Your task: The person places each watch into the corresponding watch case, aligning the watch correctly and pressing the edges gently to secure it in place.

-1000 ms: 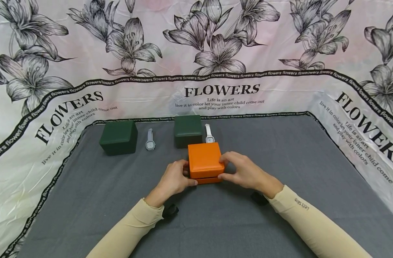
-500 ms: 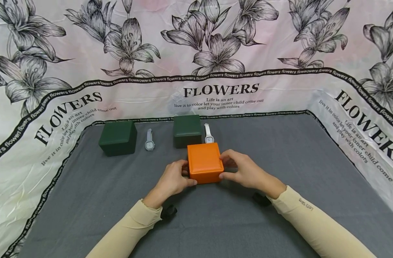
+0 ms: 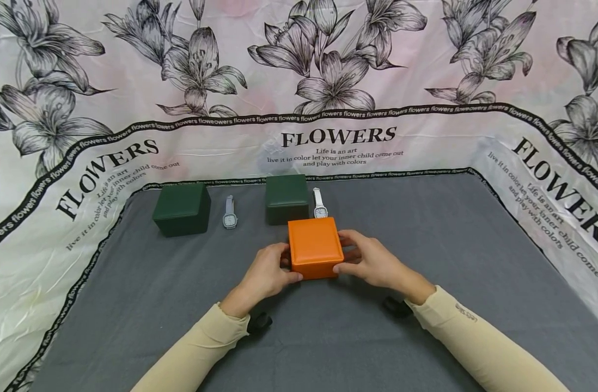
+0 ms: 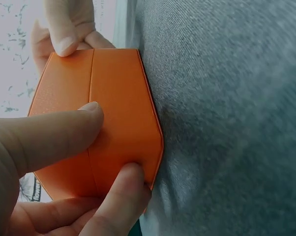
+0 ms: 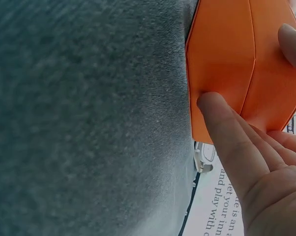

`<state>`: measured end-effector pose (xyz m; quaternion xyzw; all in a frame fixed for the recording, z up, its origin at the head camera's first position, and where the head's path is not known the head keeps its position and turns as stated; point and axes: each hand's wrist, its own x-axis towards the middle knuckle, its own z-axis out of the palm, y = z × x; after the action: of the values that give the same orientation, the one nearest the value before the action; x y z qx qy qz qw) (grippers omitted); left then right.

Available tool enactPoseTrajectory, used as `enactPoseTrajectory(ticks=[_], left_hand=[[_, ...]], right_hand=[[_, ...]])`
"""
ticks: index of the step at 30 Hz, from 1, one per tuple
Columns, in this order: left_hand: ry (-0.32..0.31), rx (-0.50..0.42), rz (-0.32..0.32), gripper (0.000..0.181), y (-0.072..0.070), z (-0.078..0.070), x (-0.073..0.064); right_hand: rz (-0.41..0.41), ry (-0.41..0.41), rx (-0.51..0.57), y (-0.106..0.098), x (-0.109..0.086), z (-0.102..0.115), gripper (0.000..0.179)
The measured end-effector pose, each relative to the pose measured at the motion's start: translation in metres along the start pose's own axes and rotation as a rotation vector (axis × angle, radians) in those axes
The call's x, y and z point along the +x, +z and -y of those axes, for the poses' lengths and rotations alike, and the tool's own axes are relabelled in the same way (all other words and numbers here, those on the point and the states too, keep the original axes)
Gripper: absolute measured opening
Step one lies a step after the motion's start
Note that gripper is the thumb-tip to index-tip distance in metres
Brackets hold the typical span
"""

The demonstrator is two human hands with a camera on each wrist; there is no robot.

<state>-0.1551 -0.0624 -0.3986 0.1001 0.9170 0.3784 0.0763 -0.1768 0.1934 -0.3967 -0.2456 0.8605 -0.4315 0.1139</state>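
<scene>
A square orange watch box (image 3: pixel 316 245) sits on the grey cloth, its lid down and a thin seam running round its sides. My left hand (image 3: pixel 263 272) grips its left side, thumb near the front corner. In the left wrist view that thumb (image 4: pixel 69 130) lies across the seam of the box (image 4: pixel 121 88), with other fingers bent against the same side. On the opposite side my right hand (image 3: pixel 374 262) holds the box, thumb at the front right corner. The right wrist view shows a fingertip (image 5: pixel 212 101) low on the box's side (image 5: pixel 219 59).
Behind the box stands a green box (image 3: pixel 286 199), with a white-strapped watch (image 3: pixel 319 207) at its right. Farther left are another green box (image 3: pixel 181 209) and a second watch (image 3: pixel 229 213). A flower-print cloth (image 3: pixel 338 139) hangs along the back and sides.
The dark gap along the front between lid and base has closed. My right fingers have shifted slightly down from the lid's edge; the box has stayed in place.
</scene>
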Motion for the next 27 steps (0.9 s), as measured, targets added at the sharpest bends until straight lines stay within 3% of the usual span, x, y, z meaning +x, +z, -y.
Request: enactPoseTrajectory(ticks=[13, 23, 27], left_hand=[[0.057, 0.040, 0.026, 0.049, 0.019, -0.020, 0.012], [0.100, 0.104, 0.040, 0.045, 0.047, -0.047, 0.038], [0.092, 0.088, 0.031, 0.045, 0.059, -0.059, 0.051]], right_hand=[[-0.028, 0.005, 0.018, -0.018, -0.022, -0.014, 0.076], [-0.080, 0.038, -0.008, -0.051, -0.040, -0.036, 0.077], [-0.105, 0.055, -0.039, -0.065, -0.044, -0.050, 0.078]])
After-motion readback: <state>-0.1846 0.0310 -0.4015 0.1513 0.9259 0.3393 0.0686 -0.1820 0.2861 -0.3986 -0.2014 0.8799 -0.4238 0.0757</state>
